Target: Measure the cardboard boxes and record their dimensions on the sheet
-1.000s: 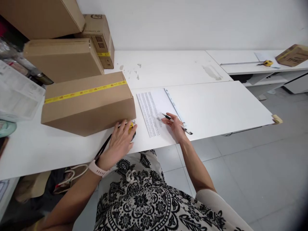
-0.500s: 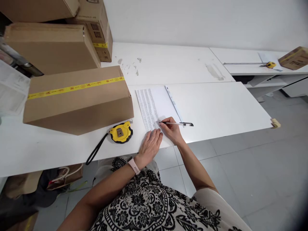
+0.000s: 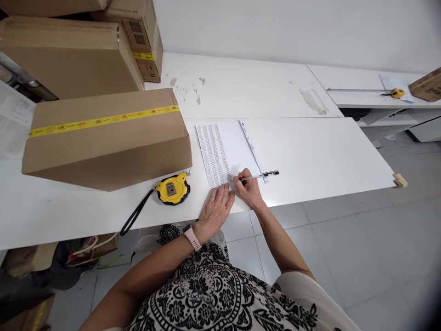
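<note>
A sheet of paper point(image 3: 237, 147) with several columns of small handwriting lies on the white table point(image 3: 303, 156). My right hand point(image 3: 248, 189) grips a black-and-white pen point(image 3: 257, 176), its tip at the lower part of the rightmost written column. Flat on the bottom edge of the sheet rests my left hand point(image 3: 215, 208), fingers stretched out and holding nothing. To its left lies a yellow tape measure point(image 3: 173, 189) with a black wrist strap. Behind the tape measure stands a cardboard box point(image 3: 110, 138) sealed with yellow tape.
More cardboard boxes point(image 3: 69, 55) are stacked at the back left. On the far right another tape measure point(image 3: 398, 93) lies beside a small box point(image 3: 427, 86). A beige block point(image 3: 400, 180) is fixed at the table's right corner. Bags point(image 3: 93, 250) sit beneath the table.
The pen has shifted slightly right and lower along the paper, its back end tilting up a little. My left hand stays flat on the sheet. The whole view has turned slightly.
</note>
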Tool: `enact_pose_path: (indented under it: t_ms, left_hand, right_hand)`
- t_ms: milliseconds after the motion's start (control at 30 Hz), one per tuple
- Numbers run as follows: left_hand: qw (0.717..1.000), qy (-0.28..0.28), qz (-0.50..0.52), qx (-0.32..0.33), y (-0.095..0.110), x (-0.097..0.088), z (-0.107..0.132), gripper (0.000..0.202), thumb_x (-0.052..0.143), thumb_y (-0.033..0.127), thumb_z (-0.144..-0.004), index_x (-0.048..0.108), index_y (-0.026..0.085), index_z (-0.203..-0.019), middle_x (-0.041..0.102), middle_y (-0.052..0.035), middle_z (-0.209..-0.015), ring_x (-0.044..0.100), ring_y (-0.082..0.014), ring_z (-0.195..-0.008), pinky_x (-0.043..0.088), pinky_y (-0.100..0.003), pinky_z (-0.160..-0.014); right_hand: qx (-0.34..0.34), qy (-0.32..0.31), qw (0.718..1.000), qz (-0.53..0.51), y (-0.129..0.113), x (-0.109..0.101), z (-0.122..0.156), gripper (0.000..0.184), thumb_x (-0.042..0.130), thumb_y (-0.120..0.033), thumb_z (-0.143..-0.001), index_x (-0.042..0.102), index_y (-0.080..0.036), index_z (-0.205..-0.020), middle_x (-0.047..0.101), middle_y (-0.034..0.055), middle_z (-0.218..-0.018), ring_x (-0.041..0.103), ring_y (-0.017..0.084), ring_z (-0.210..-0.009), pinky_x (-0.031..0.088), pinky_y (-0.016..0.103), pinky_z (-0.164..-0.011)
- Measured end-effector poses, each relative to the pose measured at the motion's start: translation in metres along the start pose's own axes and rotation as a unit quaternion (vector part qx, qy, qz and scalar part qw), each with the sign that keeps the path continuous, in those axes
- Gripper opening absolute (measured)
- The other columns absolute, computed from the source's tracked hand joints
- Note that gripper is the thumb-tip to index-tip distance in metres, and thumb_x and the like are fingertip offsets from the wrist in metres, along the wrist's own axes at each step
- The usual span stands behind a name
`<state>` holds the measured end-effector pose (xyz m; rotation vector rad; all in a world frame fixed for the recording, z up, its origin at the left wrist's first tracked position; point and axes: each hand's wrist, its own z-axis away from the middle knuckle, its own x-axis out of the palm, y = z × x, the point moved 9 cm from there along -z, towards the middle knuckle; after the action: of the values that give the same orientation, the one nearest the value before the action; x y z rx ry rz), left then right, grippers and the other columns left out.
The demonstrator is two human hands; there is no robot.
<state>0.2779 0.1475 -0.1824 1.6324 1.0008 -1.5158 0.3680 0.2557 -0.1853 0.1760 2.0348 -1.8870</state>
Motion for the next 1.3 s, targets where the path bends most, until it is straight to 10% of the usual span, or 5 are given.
enact_pose_path:
  t_ms: [1300]
  left_hand:
    - [1.0, 0.01, 0.002, 0.003, -0.0005, -0.002, 0.0016, 0.051, 0.039, 0.013, -0.101, 0.048, 0.004, -0.151, 0.045, -0.0256, -0.16, 0.043, -0.0324, -0.149, 0.032, -0.048, -0.125]
  right_hand:
    - [-0.005, 0.011, 1.0, 0.017, 0.0011, -0.0022, 0.0011, 0.027, 0.064, -0.034, -0.086, 0.042, -0.025, -0.073, 0.039, -0.0073, -0.058, 0.037, 0.012, -0.054, 0.031, 0.028, -0.053]
